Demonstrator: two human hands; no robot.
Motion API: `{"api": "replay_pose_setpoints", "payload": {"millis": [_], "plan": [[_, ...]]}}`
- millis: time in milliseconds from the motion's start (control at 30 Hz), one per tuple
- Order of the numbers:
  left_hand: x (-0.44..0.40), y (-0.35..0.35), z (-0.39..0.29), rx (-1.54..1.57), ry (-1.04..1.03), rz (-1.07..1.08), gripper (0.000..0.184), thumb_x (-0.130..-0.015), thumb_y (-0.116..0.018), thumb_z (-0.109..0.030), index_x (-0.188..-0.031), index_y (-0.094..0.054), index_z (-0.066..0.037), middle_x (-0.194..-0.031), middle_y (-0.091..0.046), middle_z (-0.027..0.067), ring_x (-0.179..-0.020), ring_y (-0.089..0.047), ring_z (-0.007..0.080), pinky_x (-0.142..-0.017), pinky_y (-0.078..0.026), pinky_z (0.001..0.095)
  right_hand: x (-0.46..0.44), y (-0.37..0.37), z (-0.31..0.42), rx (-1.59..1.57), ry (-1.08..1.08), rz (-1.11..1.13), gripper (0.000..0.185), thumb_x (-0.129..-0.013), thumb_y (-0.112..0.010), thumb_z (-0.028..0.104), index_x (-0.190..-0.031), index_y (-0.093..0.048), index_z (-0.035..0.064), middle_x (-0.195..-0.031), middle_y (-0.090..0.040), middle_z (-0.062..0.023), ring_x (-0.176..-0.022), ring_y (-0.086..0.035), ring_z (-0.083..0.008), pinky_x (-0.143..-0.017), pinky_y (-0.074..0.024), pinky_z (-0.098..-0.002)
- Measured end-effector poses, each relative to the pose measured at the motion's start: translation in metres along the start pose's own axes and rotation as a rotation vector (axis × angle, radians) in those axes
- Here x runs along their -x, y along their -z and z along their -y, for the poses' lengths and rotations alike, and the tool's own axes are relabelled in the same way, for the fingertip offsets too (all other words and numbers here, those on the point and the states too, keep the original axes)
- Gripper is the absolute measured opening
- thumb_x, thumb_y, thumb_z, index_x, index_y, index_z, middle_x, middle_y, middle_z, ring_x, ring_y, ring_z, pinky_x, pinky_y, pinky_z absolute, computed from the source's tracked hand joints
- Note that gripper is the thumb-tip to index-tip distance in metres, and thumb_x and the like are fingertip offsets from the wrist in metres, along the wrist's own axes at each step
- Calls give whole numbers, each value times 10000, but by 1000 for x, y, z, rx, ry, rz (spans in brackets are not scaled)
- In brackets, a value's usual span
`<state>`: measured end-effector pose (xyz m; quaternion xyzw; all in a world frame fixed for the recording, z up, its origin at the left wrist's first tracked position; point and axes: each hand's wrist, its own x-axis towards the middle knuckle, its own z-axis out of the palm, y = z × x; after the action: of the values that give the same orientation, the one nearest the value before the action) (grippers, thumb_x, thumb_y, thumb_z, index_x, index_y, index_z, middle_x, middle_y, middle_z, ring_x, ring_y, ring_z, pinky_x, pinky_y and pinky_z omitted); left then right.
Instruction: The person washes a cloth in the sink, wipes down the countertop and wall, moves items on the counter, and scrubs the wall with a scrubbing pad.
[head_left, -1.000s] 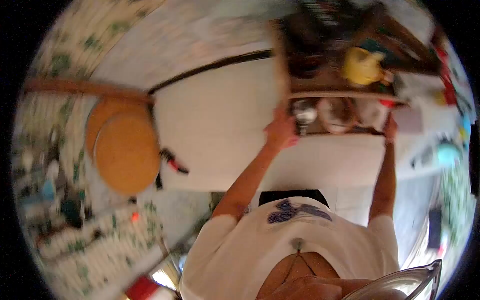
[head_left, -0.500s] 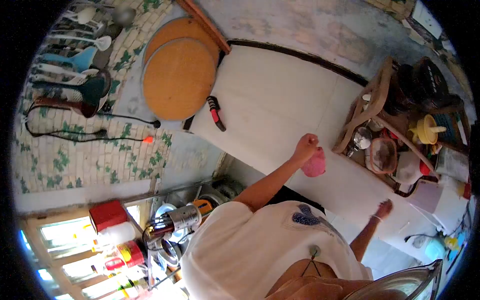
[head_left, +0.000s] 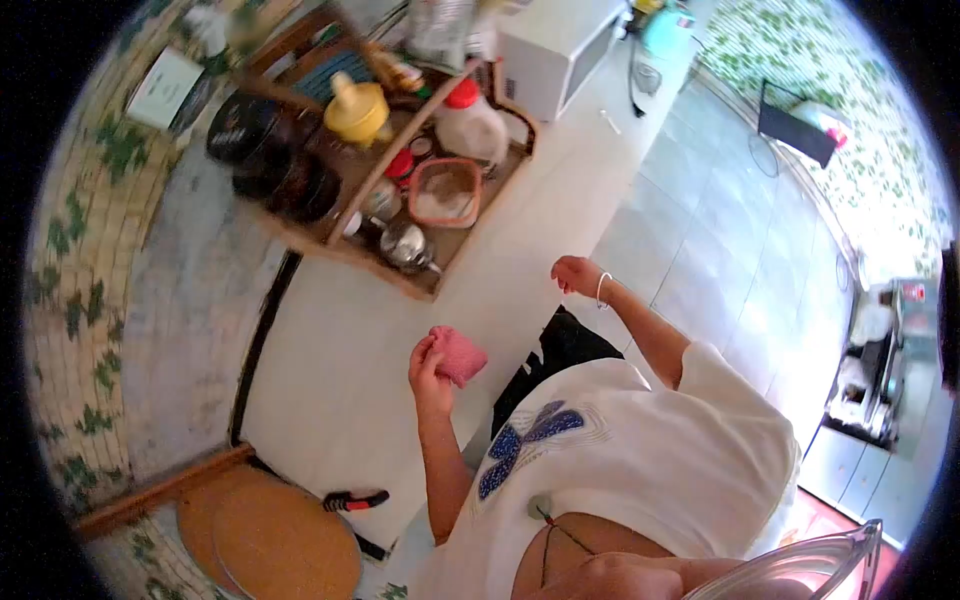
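Note:
My left hand (head_left: pixel 430 378) is closed on a folded pink cloth (head_left: pixel 459 357), held above the white counter (head_left: pixel 330 370). My right hand (head_left: pixel 577 275), with a white bracelet at its wrist, is raised past the counter's front edge. Its fingers are curled, and what they hold, if anything, is too small to name. Beyond both hands a wooden rack (head_left: pixel 440 280) stands on the counter with a steel pot (head_left: pixel 405 245), an orange-rimmed container (head_left: pixel 445 192), a red-capped jar (head_left: pixel 470 130) and a yellow item (head_left: pixel 356 112).
A black and red folding knife or tool (head_left: pixel 356 500) lies near two round brown boards (head_left: pixel 285 545) at the lower left. Behind the rack is a white boxy appliance (head_left: pixel 560 55). Tiled floor (head_left: pixel 700 270) lies to the right.
The view has swung round to the right. Both hands let go of the rack earlier; my left hand has stayed on the pink cloth since half a second ago, and my right hand has lifted.

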<state>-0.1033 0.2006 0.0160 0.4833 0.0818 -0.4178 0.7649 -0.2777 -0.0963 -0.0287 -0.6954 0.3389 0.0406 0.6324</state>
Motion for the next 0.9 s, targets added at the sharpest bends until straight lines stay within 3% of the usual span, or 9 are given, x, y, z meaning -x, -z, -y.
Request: {"api": "replay_pose_setpoints", "payload": {"millis": [267,367,433,500,567,600,733,800,900], "plan": [[-59,-77,21,43,-44,-31,375,-712,-513,-46,-1082,-471,-6,-1117,-492,112,-1065,-469,254,-909,-401,426,-60,221,-41,-182,11,-444,231,-873,-457,223,-811,-573,31,-664,-552,-51,-594,-534,-119,-534,-442,-245],[-90,-116,49,156,-16,-62,340,-735,-533,-73,-1066,-487,-10,-1097,-502,91,-1025,-481,233,-885,-400,393,-109,331,-69,48,58,-632,219,-858,-493,241,-874,-598,50,-699,-585,-42,-619,-540,-127,-542,-445,-256],[-108,-132,58,-264,-48,-282,330,-756,-565,-133,-1062,-505,-24,-1083,-510,95,-991,-485,242,-862,-395,376,-131,382,-60,387,39,-689,212,-829,-532,228,-923,-605,53,-735,-611,-77,-666,-579,-208,-602,-469,-308],[-121,-122,73,-526,-42,-351,333,-791,-577,-196,-1078,-512,-38,-1071,-505,98,-963,-486,238,-849,-386,352,-163,433,-62,656,138,-743,238,-815,-528,240,-960,-612,71,-999,-598,-152,-898,-564,-326,-808,-446,-367],[-121,-127,80,-1301,-66,-486,307,-823,-559,-196,-1088,-516,-48,-1064,-496,93,-957,-486,224,-851,-386,336,-192,464,-59,567,56,-836,294,-815,-538,268,-1043,-579,87,-1148,-517,-158,-1026,-510,-306,-898,-402,-382],[-115,-117,84,-1080,-199,-394,303,-843,-544,-181,-1113,-513,-47,-1082,-484,87,-975,-482,211,-846,-390,319,-203,477,-54,642,99,-833,328,-811,-548,263,-1076,-554,70,-1183,-486,-165,-1035,-506,-309,-907,-400,-377],[-71,-122,102,-927,-233,-406,290,-851,-548,-185,-1106,-516,-50,-1067,-510,84,-958,-504,195,-838,-403,311,-276,538,-100,910,229,-859,464,-758,-619,275,-1141,-490,47,-1242,-424,-213,-1169,-376,-340,-987,-309,-365],[-50,-121,108,-645,6,-286,294,-865,-549,-227,-1096,-517,-49,-1037,-542,71,-928,-533,176,-836,-411,295,-325,550,-120,977,237,-839,489,-770,-595,300,-1176,-463,62,-1259,-418,-199,-1191,-365,-321,-997,-294,-365],[-19,-167,109,-695,56,-452,288,-875,-535,-278,-1050,-528,-49,-985,-574,45,-876,-564,149,-768,-446,281,-340,553,-123,1079,141,-665,518,-784,-558,294,-1234,-413,83,-1282,-417,-153,-1185,-385,-303,-974,-322,-369]]}}
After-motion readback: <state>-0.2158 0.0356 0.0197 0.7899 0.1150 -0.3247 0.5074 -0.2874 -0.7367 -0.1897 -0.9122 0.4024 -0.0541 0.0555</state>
